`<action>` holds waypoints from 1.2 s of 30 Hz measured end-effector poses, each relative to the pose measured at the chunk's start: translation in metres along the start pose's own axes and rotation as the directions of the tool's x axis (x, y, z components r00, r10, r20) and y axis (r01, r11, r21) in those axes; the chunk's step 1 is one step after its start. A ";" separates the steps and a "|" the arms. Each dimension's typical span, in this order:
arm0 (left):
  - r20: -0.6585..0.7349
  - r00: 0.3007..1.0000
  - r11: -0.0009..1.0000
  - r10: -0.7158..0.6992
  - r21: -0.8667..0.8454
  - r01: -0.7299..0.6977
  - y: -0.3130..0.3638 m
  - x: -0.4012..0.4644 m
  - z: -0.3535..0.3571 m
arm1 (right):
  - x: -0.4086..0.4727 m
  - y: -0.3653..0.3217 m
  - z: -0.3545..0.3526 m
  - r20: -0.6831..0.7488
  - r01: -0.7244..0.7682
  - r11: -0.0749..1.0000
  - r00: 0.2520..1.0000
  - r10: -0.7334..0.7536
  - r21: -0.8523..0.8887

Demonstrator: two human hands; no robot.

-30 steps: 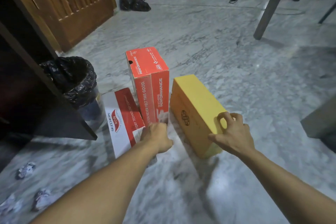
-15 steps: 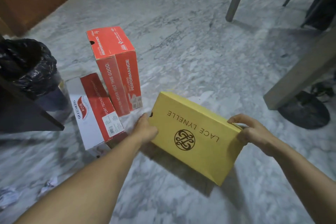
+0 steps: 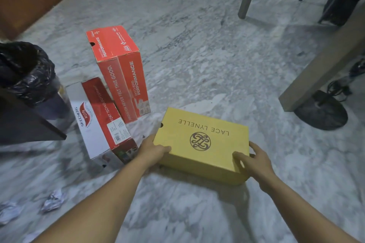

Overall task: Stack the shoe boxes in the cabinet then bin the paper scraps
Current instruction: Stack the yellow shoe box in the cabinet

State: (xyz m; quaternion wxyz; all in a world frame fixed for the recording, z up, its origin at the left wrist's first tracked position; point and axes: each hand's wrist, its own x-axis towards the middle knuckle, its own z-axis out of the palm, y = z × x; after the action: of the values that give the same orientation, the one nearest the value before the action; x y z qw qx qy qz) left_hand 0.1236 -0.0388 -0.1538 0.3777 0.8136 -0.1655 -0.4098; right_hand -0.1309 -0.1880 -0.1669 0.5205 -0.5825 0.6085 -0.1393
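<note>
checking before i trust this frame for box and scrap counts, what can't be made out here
Head view only:
- Cabinet: cut off by the left edge; its shelves are out of sight.
- Bin: its dark liner hides any contents.
- Paper scraps: blurred, some cut by the left edge, so no sure count.
- Yellow box: underside hidden; whether it rests on the floor is unclear. The left hand and right hand cover its ends.

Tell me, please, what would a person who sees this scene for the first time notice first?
First, the yellow shoe box in the middle foreground, held flat between the left hand and the right hand. Next, the tall orange-red box standing on end behind it to the left, with the red and white box tilted beside it. Crumpled paper scraps lie on the marble floor, lower left.
</note>
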 end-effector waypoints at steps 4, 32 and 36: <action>-0.071 0.995 0.997 0.068 -0.039 -0.071 0.015 -0.013 -0.013 | -0.014 -0.023 -0.008 -0.077 0.112 0.994 0.991 -0.111 0.005; -0.630 0.592 0.860 0.503 0.432 -0.271 0.051 -0.291 -0.241 | -0.217 -0.267 -0.005 0.308 0.862 0.470 0.507 -0.805 -0.192; -0.714 0.502 0.869 0.489 0.448 -0.209 0.039 -0.339 -0.275 | -0.258 -0.299 0.018 0.375 0.917 0.364 0.399 -0.836 -0.163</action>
State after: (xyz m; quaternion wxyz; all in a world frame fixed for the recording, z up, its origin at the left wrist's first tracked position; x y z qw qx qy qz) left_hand 0.1369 0.2635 0.1631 0.3561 0.9047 -0.1985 0.1236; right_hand -0.0048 -0.0443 0.1788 0.3189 -0.9097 0.1502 -0.2195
